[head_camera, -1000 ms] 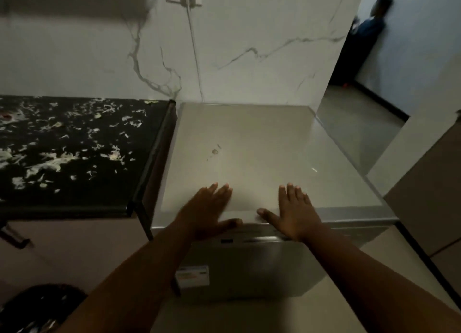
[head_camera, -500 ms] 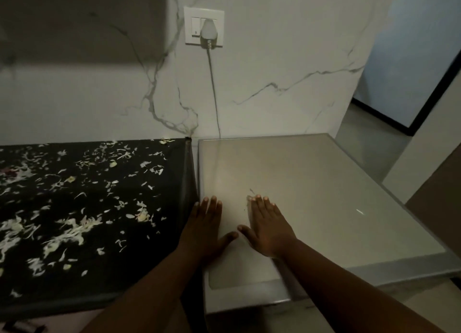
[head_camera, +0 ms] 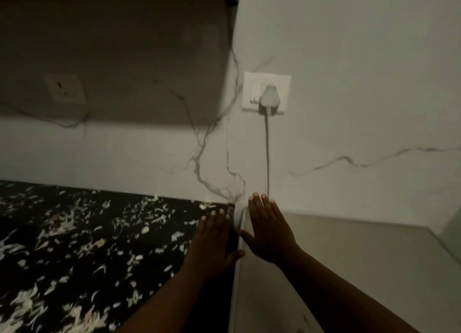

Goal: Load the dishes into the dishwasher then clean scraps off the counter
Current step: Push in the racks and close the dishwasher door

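No brand, label or readable writing shows anywhere in this dim view. The left hand (head_camera: pixel 212 243) lies flat, palm down, on the right end of the black tabletop (head_camera: pixel 74 258), its fingers (head_camera: pixel 212 220) straight and close together, the thumb reaching right across the dark gap toward the dishwasher. The right hand (head_camera: pixel 268 230) rests flat on the near-left part of the dishwasher (head_camera: pixel 349 263) top, fingers straight and held together, thumb spread left at that top's edge; neither hand holds anything. To the left of the left fingers, pale scraps (head_camera: pixel 82 235) lie scattered over most of the tabletop, thickest toward the lower left. The dishwasher's smooth grey top stretches right of the right fingers, its front out of view. Just beyond the right fingertips a grey cable (head_camera: pixel 267 153) drops behind the dishwasher from a plug (head_camera: pixel 269 98) seated in a white wall socket (head_camera: pixel 266 92). The white marble-look wall (head_camera: pixel 361 108) carries dark veins; its upper left part sits in deep shadow, where a second socket (head_camera: pixel 65 87) is barely made out. A dark edge at the top, above the shadow, is cut off by the frame. Both forearms run out of the lower edge.
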A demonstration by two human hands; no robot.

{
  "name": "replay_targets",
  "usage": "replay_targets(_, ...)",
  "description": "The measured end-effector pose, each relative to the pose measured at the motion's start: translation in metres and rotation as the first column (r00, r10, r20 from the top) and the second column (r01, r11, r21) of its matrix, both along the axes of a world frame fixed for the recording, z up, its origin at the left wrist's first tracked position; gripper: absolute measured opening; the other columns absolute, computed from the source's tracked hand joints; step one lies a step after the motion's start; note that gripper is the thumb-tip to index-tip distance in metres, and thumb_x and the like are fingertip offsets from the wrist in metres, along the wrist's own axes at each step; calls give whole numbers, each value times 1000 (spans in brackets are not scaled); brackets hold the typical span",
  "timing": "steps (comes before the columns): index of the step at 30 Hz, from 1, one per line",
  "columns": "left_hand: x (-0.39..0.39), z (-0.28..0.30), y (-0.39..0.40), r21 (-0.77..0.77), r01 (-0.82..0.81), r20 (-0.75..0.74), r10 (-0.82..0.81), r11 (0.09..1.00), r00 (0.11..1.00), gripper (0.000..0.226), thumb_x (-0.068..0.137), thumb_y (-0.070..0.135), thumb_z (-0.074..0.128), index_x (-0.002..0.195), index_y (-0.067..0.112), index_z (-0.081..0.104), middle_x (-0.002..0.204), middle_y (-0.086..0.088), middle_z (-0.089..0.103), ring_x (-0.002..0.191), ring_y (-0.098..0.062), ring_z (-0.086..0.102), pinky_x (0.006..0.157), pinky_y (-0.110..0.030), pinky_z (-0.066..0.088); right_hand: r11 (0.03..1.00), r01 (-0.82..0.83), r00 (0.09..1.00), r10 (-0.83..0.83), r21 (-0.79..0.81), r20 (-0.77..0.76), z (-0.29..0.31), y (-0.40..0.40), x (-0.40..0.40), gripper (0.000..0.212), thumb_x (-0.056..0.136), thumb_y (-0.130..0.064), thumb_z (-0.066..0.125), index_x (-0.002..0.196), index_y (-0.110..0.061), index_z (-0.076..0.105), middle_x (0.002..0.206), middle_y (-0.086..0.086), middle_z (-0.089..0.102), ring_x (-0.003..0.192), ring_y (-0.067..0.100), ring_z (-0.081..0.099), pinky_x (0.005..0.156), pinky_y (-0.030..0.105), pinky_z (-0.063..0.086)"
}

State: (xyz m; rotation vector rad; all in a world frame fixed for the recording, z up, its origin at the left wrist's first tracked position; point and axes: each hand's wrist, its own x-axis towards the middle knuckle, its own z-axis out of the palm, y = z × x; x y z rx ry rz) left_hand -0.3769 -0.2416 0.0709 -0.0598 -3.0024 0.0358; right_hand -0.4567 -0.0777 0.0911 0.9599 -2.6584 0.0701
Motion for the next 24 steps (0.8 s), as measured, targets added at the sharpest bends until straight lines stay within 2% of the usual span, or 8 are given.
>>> replay_targets(3, -56, 44, -13, -22, -60, -58, 59, 998, 997, 80, 81, 71, 37, 130, 11, 55, 136, -14, 54, 126, -30, 51, 114, -46, 24, 993, -58, 988, 42, -106, -147, 46, -32, -62, 78, 91, -58, 35, 140, 2, 42, 146, 22, 40, 134, 37, 40, 110, 49, 29)
replay_targets(6, -96, 78, -22, -10, -129, -188, 125, 992, 974, 88, 84, 70, 33, 148, 10, 29, 155, -14, 23, 143, -27, 16, 116, -40, -3, 974, -31, 976, -18, -226, -215, 94, -60, -103, 79, 91, -56, 38, 146, -1, 28, 153, 19, 28, 128, 38, 48, 102, 46, 41)
replay_targets(8, -117, 90, -26, -35, -117, -275, 103, 992, 956, 90, 87, 72, 20, 151, 15, -7, 155, -6, -18, 143, -21, -20, 114, -36, -19, 962, 14, 968, -81, -272, -239, 125, -71, -118, 86, 89, -51, 48, 150, -2, 13, 158, 17, 12, 92, 31, 62, 72, 37, 51)
replay_targets(11, -129, 101, -29, -5, -112, -346, 103, 994, 933, 87, 85, 74, 8, 148, 19, -19, 152, -1, -31, 141, -19, -29, 115, -38, -18, 943, 69, 946, -165, -324, -280, 158, -79, -136, 92, 90, -44, 48, 150, -4, -8, 159, 12, -12, 58, 19, 45, 49, 27, 34)
replay_targets(16, -119, 98, -22, 1, -115, -256, 112, 993, 960, 93, 73, 80, -6, 145, 23, -24, 150, 1, -34, 141, -19, -30, 114, -38, -20, 964, 152, 987, -161, -219, -22, 159, -79, -126, 99, 89, -40, 53, 149, -9, -19, 155, 5, -28, 73, 21, 58, 55, 28, 41)
replay_targets(19, -92, 87, -21, -14, -144, -194, 138, 989, 971, 97, 78, 80, 2, 151, 16, 0, 157, -8, -10, 145, -27, -12, 117, -38, -9, 982, 158, 974, -138, -104, 178, 131, -70, -87, 92, 91, -44, 52, 152, -9, -7, 160, 8, -13, 116, 30, 55, 85, 38, 47)
replay_targets(21, -70, 70, -20, 1, -112, -114, 112, 994, 987, 82, 88, 68, 22, 142, 8, 35, 150, -13, 30, 138, -30, 26, 114, -41, 2, 990, 143, 957, -133, -20, 258, 101, -56, -50, 85, 91, -39, 53, 152, -9, 2, 160, 11, 0, 123, 31, 51, 95, 39, 44)
replay_targets(24, -28, 35, -13, -22, -28, -26, 28, 999, 999, 81, 71, 66, 32, 126, 8, 44, 131, -17, 55, 118, -34, 49, 112, -42, 6, 994, 105, 909, -101, 12, 405, 53, -26, 17, 67, 96, -42, 42, 151, -15, 14, 155, 8, 25, 126, 29, 48, 100, 40, 41)
